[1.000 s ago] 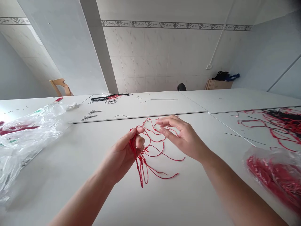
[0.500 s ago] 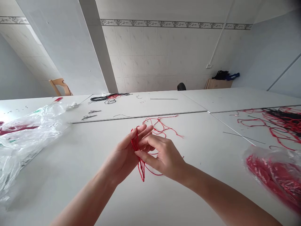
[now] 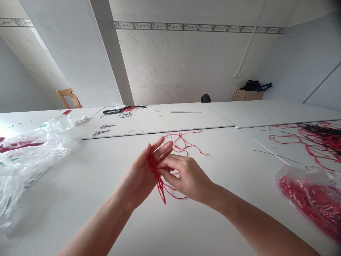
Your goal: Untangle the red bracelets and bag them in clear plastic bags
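the white table (image 3: 170,231) is filling the lower view, its long seam running across beyond the hands. a crumpled clear bag (image 3: 53,142) is covering the left side, and a smaller bag of red things (image 3: 311,199) is sitting at the right edge, near the right forearm. between them the left hand (image 3: 142,174) is lying mostly open above the table, palm turned up, its fingers reaching out loosely and its thumb standing beside the cords. the right hand (image 3: 186,176) is partly closing, its thumb and fingertips pinching at the side of the bundle, the other fingers curling in. the red braided cords (image 3: 153,167) are running across the left palm, their looped ends dangling below the hands. a tangle of red and black cords (image 3: 322,137) is spreading on the right, and a black cord bundle (image 3: 117,111) is lying past the seam. tabletop is stretching between the left forearm and the clear bag, and between the right hand and the tangle. loose red cords (image 3: 183,144) are trailing just beyond the fingers. two pairs of scissors (image 3: 101,133) are resting near the seam, on its far side, left of a thin strip (image 3: 185,112).
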`<state>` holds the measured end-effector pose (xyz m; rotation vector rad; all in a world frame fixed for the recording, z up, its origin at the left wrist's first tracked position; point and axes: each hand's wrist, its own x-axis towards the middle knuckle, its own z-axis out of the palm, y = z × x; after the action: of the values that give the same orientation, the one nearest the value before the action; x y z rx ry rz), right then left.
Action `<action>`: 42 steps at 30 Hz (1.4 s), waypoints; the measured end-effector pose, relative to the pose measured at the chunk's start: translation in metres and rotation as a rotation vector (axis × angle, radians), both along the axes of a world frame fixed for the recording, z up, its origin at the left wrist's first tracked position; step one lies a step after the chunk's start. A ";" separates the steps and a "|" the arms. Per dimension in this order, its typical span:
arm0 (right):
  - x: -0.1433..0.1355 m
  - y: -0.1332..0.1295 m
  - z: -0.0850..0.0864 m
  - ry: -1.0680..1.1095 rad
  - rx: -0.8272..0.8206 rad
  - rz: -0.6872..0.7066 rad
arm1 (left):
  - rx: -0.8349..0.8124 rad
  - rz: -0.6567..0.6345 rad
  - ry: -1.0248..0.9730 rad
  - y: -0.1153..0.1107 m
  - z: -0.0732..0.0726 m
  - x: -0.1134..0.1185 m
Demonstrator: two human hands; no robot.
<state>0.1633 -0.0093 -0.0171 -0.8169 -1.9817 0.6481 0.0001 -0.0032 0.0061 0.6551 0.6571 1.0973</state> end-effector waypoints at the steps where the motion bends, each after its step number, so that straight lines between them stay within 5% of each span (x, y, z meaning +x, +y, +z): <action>1: 0.000 0.000 0.000 0.000 -0.002 -0.002 | 0.005 0.001 0.012 -0.001 0.000 0.000; 8: -0.005 -0.002 -0.005 0.014 -0.107 0.001 | 0.010 0.013 0.091 -0.005 0.002 0.005; 16: 0.001 -0.003 0.005 0.133 -0.558 0.184 | 0.075 -0.003 0.116 -0.005 -0.002 0.003; 20: 0.003 -0.001 0.004 0.154 -0.637 0.230 | 0.139 -0.023 0.139 -0.005 -0.004 0.001; 34: -0.003 -0.001 0.006 0.272 -0.329 0.095 | 0.220 -0.046 0.150 -0.007 -0.007 0.003; 42: -0.008 -0.004 0.002 0.184 -0.350 0.118 | 0.200 0.119 0.232 -0.009 -0.003 0.006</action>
<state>0.1552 -0.0129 -0.0149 -0.8160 -1.7823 1.1219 0.0063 -0.0124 0.0027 0.9348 0.7989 1.2188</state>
